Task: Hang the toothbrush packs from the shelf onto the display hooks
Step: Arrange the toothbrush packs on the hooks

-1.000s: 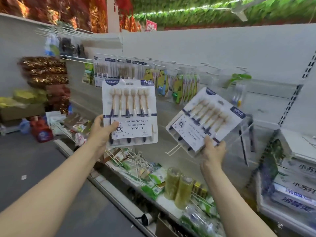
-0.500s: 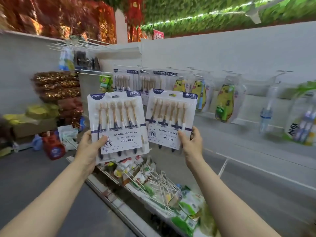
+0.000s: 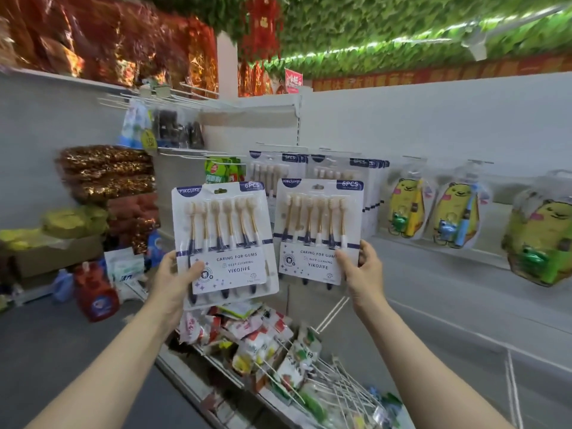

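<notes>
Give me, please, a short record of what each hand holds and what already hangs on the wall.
left hand: grips left pack by its lower left edge, upright
right hand: grips right pack by its lower right edge, upright
label: YIKOJIFE, 6PCS, on both
status: neither held pack appears to be on a hook yet
behind: hung packs of the same kind on the wall
further right: bear packs, hanging
below: loose hooks on the shelf

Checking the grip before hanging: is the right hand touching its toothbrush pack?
Touching. The head view shows the right hand pinching the toothbrush pack at its lower right corner, thumb lying across the front.
</notes>
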Demonstrator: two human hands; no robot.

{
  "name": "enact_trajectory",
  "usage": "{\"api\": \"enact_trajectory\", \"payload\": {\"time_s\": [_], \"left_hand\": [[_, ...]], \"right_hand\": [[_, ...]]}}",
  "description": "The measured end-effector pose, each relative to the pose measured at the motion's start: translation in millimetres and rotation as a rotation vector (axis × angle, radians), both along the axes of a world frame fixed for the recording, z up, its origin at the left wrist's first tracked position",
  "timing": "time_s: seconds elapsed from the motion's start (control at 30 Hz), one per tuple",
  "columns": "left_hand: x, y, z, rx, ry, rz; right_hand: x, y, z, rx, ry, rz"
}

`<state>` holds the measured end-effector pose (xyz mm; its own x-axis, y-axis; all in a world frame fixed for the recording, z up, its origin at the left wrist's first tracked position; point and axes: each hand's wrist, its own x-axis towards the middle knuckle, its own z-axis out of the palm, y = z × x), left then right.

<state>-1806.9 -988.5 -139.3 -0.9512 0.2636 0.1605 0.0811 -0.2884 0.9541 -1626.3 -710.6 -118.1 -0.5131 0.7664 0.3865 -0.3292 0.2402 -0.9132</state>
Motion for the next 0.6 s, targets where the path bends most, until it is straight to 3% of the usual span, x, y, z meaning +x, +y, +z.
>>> {"api": "enact_trajectory", "payload": {"time_s": [0.37, 0.6], "left_hand": [[-153.4, 5.0, 29.5, -0.012, 0.008, -0.274], [-184.1, 34.9, 38.2, 0.003, 0.026, -0.469]], "right_hand": [[-96.5, -36.6, 15.0, -0.052, 0.091, -0.232], [-107.8, -45.4, 37.8, -0.063, 0.097, -0.394]]}}
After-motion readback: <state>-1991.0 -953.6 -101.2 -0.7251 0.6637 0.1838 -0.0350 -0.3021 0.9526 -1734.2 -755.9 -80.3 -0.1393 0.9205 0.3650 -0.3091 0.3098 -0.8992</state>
